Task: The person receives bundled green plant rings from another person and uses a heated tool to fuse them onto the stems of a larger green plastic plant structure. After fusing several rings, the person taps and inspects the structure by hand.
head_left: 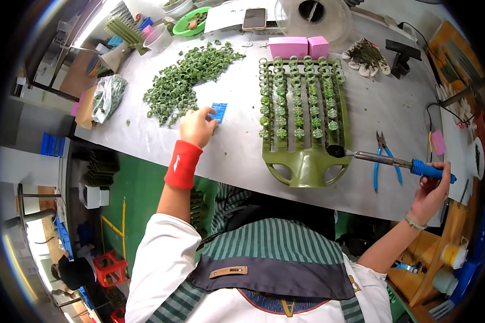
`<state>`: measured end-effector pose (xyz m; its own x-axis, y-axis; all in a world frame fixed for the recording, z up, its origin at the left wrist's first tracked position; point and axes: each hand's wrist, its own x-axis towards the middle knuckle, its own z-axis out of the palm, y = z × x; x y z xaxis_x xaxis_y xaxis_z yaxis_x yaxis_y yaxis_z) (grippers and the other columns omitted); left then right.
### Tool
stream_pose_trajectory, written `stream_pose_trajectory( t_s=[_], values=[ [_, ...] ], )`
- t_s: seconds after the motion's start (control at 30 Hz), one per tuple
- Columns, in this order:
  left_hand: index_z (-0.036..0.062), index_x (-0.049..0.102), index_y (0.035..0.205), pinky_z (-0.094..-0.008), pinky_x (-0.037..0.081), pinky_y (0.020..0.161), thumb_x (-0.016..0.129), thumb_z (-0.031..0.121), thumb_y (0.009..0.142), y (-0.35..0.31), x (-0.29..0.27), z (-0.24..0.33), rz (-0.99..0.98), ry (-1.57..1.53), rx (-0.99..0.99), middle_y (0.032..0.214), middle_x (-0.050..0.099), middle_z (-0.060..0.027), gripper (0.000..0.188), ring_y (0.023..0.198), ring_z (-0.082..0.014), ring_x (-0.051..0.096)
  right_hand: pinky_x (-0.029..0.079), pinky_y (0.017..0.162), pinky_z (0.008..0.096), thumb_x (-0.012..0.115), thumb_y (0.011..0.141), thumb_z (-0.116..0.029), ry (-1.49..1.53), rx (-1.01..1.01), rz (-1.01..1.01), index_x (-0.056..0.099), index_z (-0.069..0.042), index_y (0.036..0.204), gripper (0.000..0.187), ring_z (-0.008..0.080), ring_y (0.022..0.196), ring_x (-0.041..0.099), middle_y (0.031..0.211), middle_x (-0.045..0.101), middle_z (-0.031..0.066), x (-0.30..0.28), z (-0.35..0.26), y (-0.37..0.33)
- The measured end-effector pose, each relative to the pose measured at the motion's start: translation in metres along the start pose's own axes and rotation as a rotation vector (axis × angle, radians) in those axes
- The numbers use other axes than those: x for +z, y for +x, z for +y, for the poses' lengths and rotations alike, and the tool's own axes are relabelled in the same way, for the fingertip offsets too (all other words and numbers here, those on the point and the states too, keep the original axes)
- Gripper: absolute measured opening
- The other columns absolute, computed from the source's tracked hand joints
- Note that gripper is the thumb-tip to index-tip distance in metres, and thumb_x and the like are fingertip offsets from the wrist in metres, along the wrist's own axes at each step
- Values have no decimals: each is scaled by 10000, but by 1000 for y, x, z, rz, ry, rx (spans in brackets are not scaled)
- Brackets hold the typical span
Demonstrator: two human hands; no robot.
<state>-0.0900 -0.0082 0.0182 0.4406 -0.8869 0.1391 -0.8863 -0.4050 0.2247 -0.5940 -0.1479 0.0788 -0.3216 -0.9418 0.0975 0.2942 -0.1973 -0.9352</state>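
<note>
A soldering iron (385, 159) with a blue handle is gripped in my right hand (431, 191), at the right. Its dark, round head reaches the lower right part of an olive-green plastic rack (307, 164); contact there cannot be made out. Rows of small green rosette-shaped pieces (299, 102) line the rack's bars. My left hand (197, 128) has its fingers curled together at the near edge of a heap of loose green pieces (191, 75). Whatever those fingers hold, if anything, is hidden. Just beside them lies a small blue card (218, 111).
Blue-handled pliers (381, 156) lie right of the rack. Pink blocks (299, 47) stand behind it, with a phone (254, 19) further back. Stained gloves (366, 58) and a black stand (402, 56) are at the back right. A plastic bag (109, 97) sits at the left edge.
</note>
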Motion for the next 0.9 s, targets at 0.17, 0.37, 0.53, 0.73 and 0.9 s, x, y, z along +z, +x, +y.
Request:
stream_pose_trajectory(
  t_s=[0.17,0.37,0.53,0.73,0.9],
  values=[
    [-40,626,1128,-229,553,807,597,97,941,4,-9,6,-53,-1193,-290,1066,651,-84,234,881,-107,634,408,486,163,633,926,-329,-23,3,-6,629,-77,822,273,61,522,523,763,649,48,2,-4,-1],
    [-54,576,1206,-264,555,875,580,79,955,4,-25,15,-235,-1440,-370,1080,627,-97,284,946,-162,643,417,488,163,625,930,-338,-34,-21,-8,626,-73,816,289,66,517,529,748,646,44,3,-7,-2],
    [-78,551,1248,-291,512,971,585,66,951,5,-24,18,-307,-1676,-317,1156,619,-140,332,1048,-193,624,419,489,165,634,922,-345,-83,-16,8,625,-65,800,306,69,509,529,720,637,43,6,-13,-5],
    [9,654,1120,-222,491,788,632,38,912,-1,-35,84,-246,-1262,-22,1007,648,-17,212,913,-83,596,432,484,185,660,903,-338,-81,-26,-40,638,-45,797,313,84,505,555,697,633,49,8,-13,-4],
    [56,690,1093,-243,451,696,624,-10,890,-12,-36,170,-235,-876,455,971,588,-24,224,785,-106,536,445,486,204,677,898,-308,-35,-43,-33,651,-35,799,292,102,506,564,686,636,62,2,-9,1]
  ],
)
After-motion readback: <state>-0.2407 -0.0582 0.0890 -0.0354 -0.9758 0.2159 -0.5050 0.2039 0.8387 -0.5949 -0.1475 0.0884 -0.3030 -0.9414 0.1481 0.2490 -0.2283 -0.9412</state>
